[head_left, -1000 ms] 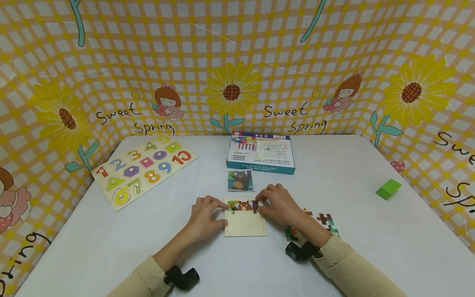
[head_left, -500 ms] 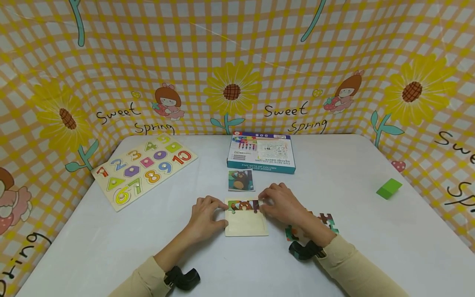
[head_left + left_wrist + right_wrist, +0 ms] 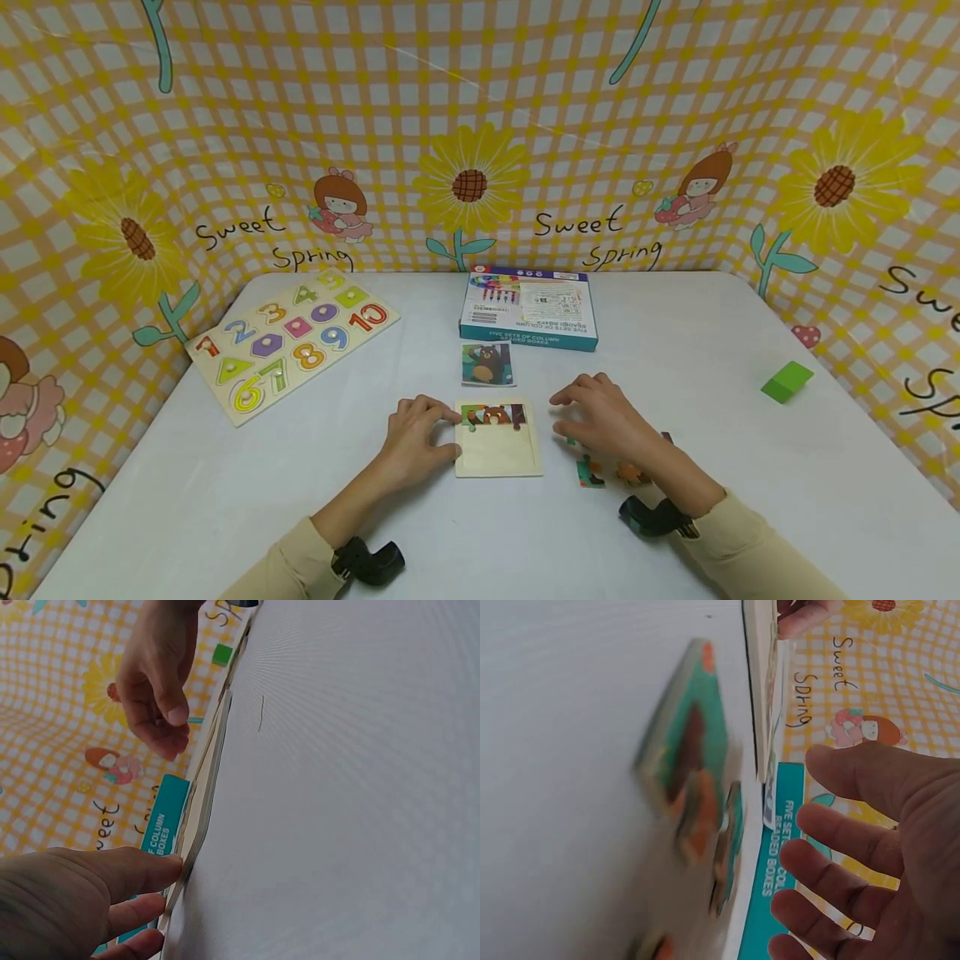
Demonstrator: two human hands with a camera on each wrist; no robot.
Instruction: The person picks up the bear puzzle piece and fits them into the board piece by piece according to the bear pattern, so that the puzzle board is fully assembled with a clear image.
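A square wooden puzzle tray [image 3: 498,455] lies on the table, its top row filled by joined jigsaw pieces [image 3: 494,415] showing a bear's head. At the tray's left edge, my left hand [image 3: 415,439] touches with fingertip and thumb spread apart; the left wrist view shows the thumb [image 3: 161,867] against the rim. My right hand [image 3: 606,423] is off to the tray's right, fingers parted, holding nothing. Loose jigsaw pieces [image 3: 590,473] lie beneath that hand and forearm, which partly hide them. Several pieces, including a green one [image 3: 705,724], appear blurred in the right wrist view.
Behind the tray lies a bear picture card [image 3: 487,365], then a teal-sided box [image 3: 527,310]. A wooden number board [image 3: 292,346] rests at the back left. Far right stands a green block [image 3: 787,382]. Patterned cloth [image 3: 480,100] rises around the table's back and sides.
My right hand has left the tray's upper right edge and moved rightward to above the loose pieces, its fingers spreading. My left hand stays at the tray's left edge.
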